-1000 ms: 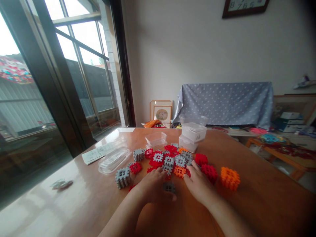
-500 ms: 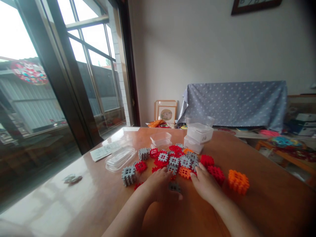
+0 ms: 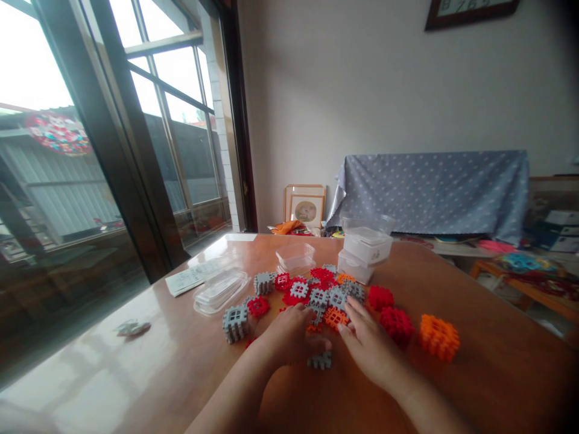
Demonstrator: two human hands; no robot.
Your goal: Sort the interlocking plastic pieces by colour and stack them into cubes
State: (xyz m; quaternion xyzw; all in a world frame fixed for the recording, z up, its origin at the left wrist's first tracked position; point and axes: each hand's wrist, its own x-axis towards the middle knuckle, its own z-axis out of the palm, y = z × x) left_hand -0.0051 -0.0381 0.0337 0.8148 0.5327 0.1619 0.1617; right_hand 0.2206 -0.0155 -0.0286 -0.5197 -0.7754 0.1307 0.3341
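A loose pile of red, grey and orange plastic interlocking squares lies in front of me. My left hand (image 3: 292, 335) is at its near left side, thumb spread from the fingers; part of its fingertips is hidden. Just below that thumb, a small grey stack of squares (image 3: 320, 360) rests on the table. My right hand (image 3: 365, 337) reaches in from the right with fingers stretched out, its tips at an orange square (image 3: 336, 317) and a grey square (image 3: 338, 298). Whether the tips touch them I cannot tell.
Neat stacks stand around the pile: a grey stack (image 3: 236, 324), a red stack (image 3: 397, 324) and an orange stack (image 3: 439, 337). Clear plastic boxes (image 3: 368, 246), a clear lid (image 3: 221, 292), papers (image 3: 192, 277) and a small plastic packet (image 3: 132, 327) are on the wooden table (image 3: 149, 377).
My right hand has moved left along the pile's near edge. My left thumb has lifted, baring more of the small grey stack. The orange square has shifted slightly left.
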